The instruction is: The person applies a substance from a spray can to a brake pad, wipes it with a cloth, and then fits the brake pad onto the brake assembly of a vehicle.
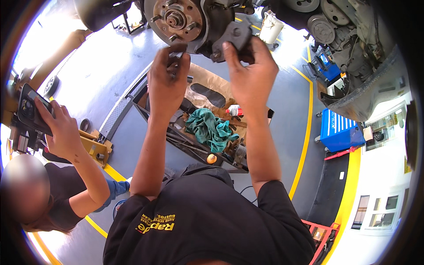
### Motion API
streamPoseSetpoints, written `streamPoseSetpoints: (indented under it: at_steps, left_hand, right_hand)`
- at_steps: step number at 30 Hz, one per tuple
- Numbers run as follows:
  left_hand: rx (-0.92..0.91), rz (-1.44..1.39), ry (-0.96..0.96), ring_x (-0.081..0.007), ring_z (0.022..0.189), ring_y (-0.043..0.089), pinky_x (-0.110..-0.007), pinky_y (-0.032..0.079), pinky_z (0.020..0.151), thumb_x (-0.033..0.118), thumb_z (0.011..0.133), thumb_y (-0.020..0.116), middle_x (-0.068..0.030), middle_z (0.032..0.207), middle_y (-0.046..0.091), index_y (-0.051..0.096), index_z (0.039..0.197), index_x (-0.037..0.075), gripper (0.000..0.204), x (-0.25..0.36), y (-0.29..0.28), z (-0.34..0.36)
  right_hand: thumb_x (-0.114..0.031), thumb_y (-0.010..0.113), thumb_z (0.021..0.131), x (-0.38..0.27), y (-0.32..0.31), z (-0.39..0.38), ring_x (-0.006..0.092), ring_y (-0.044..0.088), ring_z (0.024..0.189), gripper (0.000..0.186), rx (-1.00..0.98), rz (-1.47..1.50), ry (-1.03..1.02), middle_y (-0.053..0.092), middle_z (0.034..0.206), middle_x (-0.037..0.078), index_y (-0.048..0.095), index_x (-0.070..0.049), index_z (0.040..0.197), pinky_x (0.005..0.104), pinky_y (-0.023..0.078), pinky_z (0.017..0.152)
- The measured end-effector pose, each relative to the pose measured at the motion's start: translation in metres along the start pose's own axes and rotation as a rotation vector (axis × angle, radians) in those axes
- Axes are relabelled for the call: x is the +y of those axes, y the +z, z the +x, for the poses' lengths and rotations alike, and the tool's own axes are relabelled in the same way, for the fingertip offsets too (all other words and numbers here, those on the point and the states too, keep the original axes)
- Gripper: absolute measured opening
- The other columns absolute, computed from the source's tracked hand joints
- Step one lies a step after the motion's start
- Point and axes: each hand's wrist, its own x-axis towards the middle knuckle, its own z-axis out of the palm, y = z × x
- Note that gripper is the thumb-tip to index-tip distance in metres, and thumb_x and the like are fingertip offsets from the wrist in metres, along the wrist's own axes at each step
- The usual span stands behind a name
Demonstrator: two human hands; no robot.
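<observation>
Both my hands are raised in front of a car's wheel hub [175, 18], which has bare studs and a rusty face. Between the thumb and fingers of my right hand [255, 77] is a dark grey brake pad [236, 35], held up just right of the hub. My left hand [168, 86] is at the hub's lower edge, its fingers curled around a small dark part [173, 66]. Those fingers hide most of that part, so its kind is unclear. Under my hands, a green rag [211, 130] lies on a tool cart [176, 140].
Brown paper [207, 75] and a red-and-white container [234, 110] lie on the cart. At left, another person's hand [66, 128] holds a phone [33, 108]. A blue tool chest [340, 131] stands at right, below a car's exposed underside. A white bucket [271, 27] stands beyond.
</observation>
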Motion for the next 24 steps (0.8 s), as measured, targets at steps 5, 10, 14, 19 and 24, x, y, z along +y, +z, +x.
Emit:
streamPoseSetpoints:
  at_steps: [5, 10, 14, 19, 24]
  left_hand:
    - [0.038, 0.067, 0.217, -0.0149, 0.093, 0.074, -0.029, 0.060, 0.070, 0.032, 0.100, 0.075, -0.0131, 0.107, 0.076, 0.069, 0.129, 0.002, 0.041, 0.032, 0.004, 0.034]
    - [0.074, 0.160, 0.302, -0.0243, 0.095, 0.075, -0.038, 0.058, 0.082, 0.033, 0.093, 0.083, -0.0142, 0.110, 0.077, 0.074, 0.121, 0.000, 0.044, 0.042, 0.012, 0.045]
    - [0.050, 0.180, 0.280, -0.0337, 0.102, 0.073, -0.044, 0.056, 0.090, 0.037, 0.087, 0.085, -0.0164, 0.110, 0.073, 0.074, 0.115, 0.000, 0.047, 0.045, 0.020, 0.049]
    - [-0.016, 0.201, 0.166, -0.0350, 0.089, 0.076, -0.045, 0.058, 0.080, 0.043, 0.081, 0.086, -0.0157, 0.095, 0.079, 0.077, 0.101, 0.002, 0.047, 0.054, 0.022, 0.052]
    - [-0.024, 0.232, 0.159, -0.0335, 0.081, 0.077, -0.044, 0.059, 0.075, 0.041, 0.081, 0.086, -0.0131, 0.090, 0.079, 0.078, 0.101, 0.002, 0.044, 0.055, 0.023, 0.056]
  right_hand:
    - [-0.007, 0.079, 0.086, -0.012, 0.008, 0.005, 0.0420, 0.071, 0.084, 0.026, -0.080, -0.128, -0.019, 0.071, 0.095, 0.024, 0.071, 0.007, 0.107, 0.0445, 0.057, 0.076]
    - [-0.006, 0.077, 0.087, -0.017, 0.014, 0.013, 0.0441, 0.071, 0.085, 0.027, -0.114, -0.129, 0.007, 0.071, 0.097, 0.027, 0.071, 0.008, 0.109, 0.0466, 0.056, 0.077]
    - [-0.005, 0.075, 0.088, -0.015, 0.019, 0.016, 0.0454, 0.070, 0.085, 0.024, -0.064, -0.189, -0.053, 0.071, 0.097, 0.026, 0.071, 0.008, 0.108, 0.0477, 0.055, 0.077]
    - [-0.003, 0.074, 0.089, -0.009, 0.026, 0.017, 0.0455, 0.069, 0.083, 0.021, -0.049, -0.183, -0.105, 0.070, 0.095, 0.026, 0.070, 0.008, 0.106, 0.0480, 0.055, 0.075]
    - [-0.002, 0.073, 0.090, -0.003, 0.033, 0.014, 0.0437, 0.069, 0.081, 0.016, 0.045, -0.196, -0.112, 0.070, 0.093, 0.023, 0.069, 0.007, 0.102, 0.0464, 0.055, 0.073]
